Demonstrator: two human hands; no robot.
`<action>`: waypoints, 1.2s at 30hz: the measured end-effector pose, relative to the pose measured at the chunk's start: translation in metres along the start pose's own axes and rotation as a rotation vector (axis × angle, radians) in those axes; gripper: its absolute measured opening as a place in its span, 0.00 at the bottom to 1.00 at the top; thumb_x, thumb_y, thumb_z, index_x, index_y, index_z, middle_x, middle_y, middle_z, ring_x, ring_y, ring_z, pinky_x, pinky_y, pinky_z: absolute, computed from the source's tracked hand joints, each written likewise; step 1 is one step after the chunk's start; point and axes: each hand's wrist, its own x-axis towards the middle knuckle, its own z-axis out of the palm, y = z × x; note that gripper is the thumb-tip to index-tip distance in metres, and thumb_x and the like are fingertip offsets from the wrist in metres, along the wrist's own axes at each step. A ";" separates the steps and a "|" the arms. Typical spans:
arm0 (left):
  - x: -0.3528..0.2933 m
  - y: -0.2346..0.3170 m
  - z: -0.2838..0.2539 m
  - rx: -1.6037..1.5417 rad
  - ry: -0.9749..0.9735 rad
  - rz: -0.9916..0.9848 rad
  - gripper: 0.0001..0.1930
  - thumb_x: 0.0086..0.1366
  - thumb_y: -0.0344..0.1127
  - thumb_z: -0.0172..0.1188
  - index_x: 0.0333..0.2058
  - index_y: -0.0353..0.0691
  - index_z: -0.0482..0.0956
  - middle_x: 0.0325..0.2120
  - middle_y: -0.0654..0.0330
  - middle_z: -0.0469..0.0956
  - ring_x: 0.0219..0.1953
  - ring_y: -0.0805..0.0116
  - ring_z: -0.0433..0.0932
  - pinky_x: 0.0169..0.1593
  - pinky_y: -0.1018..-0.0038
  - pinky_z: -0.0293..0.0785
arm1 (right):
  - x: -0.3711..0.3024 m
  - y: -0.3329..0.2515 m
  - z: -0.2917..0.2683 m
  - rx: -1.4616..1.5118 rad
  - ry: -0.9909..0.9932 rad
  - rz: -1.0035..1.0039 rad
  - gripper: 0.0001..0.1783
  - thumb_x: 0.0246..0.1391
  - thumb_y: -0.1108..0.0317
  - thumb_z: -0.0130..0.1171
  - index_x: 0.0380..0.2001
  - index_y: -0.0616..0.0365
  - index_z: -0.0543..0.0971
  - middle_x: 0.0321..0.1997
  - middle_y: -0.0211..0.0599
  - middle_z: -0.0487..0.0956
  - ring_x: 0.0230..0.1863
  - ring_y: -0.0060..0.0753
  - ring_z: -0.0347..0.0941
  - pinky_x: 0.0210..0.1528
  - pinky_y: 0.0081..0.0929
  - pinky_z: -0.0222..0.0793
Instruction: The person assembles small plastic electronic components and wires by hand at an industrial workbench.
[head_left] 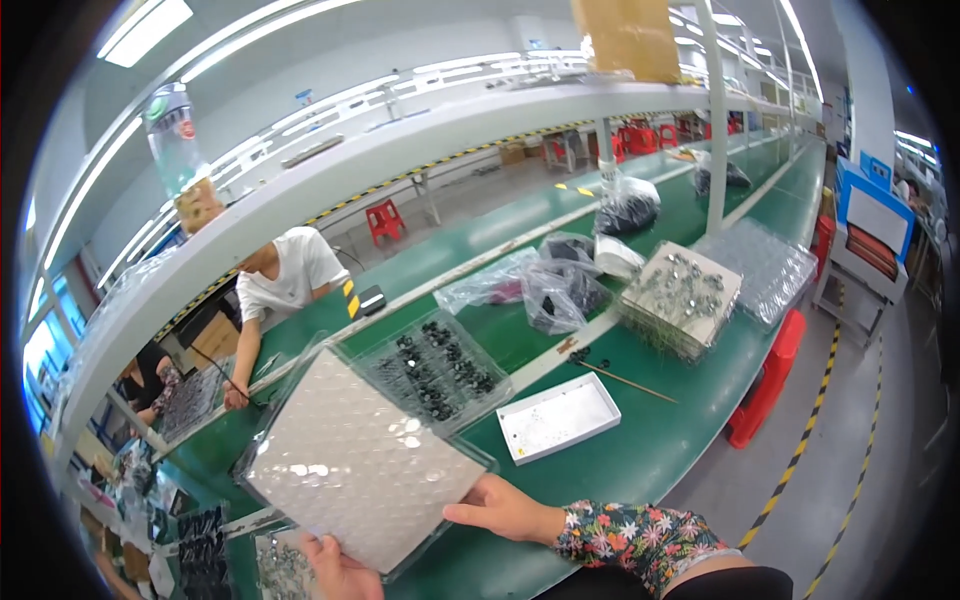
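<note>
A square clear plastic blister tray point(365, 455) with a pale sheet against it is held tilted up in front of me. My left hand point(340, 572) grips its lower edge, thumb on the near face. My right hand point(503, 512), below a flowered sleeve, pinches the right corner with the thumb in front; its other fingers are mostly behind the tray. Just beyond lies another clear tray point(478, 345) with rows of small black parts. A shallow white box point(560, 418) with tiny bits inside sits right of it.
A stack of trays point(680, 300) topped with small metallic parts stands at the right, beside empty-looking clear trays point(760, 265). Plastic bags point(565, 285) and a thin stick point(630, 382) lie on the green bench point(660, 440). A shelf point(400, 135) crosses overhead. A co-worker point(290, 275) sits opposite.
</note>
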 end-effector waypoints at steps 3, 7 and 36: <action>0.001 -0.009 0.004 -0.171 -0.161 0.021 0.17 0.65 0.27 0.51 0.52 0.36 0.65 0.46 0.59 0.70 0.47 0.70 0.69 0.50 0.76 0.67 | -0.008 -0.008 0.005 -0.047 0.036 -0.013 0.24 0.59 0.71 0.56 0.57 0.63 0.66 0.55 0.34 0.72 0.55 0.25 0.67 0.58 0.26 0.62; -0.002 -0.013 0.017 -0.392 -0.307 0.046 0.21 0.64 0.22 0.48 0.57 0.36 0.61 0.53 0.57 0.69 0.55 0.67 0.67 0.61 0.71 0.61 | -0.016 -0.017 0.009 -0.048 0.158 -0.108 0.24 0.57 0.75 0.56 0.57 0.61 0.66 0.55 0.34 0.72 0.55 0.25 0.68 0.58 0.27 0.63; 0.004 -0.026 0.057 -0.195 -0.640 -0.019 0.23 0.65 0.25 0.51 0.58 0.37 0.56 0.49 0.42 0.72 0.51 0.50 0.75 0.52 0.61 0.73 | -0.030 -0.128 -0.020 -0.283 0.370 -0.451 0.25 0.49 0.78 0.57 0.54 0.62 0.69 0.52 0.37 0.75 0.52 0.33 0.71 0.57 0.32 0.64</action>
